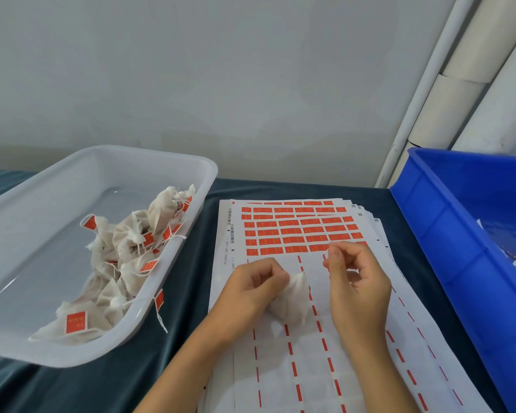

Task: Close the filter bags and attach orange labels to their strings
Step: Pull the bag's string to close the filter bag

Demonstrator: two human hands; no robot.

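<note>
**Drawing a filter bag shut over the label sheets**

At nine o'clock on the bench (173, 338), a clear tray (36, 257) held finished bags (125, 251), likely kept apart as done work. At centre, the left hand (251, 290) pinched the filter bag (292, 299) by its neck, steadying it. The right hand (358, 281), fingers curled, seemingly pinched its string, too thin to see. Orange labels (298, 231) lay at twelve o'clock, within reach. A blue crate (447, 234) stood at three o'clock.

Head camera looks down, close over table (191, 338).
</note>
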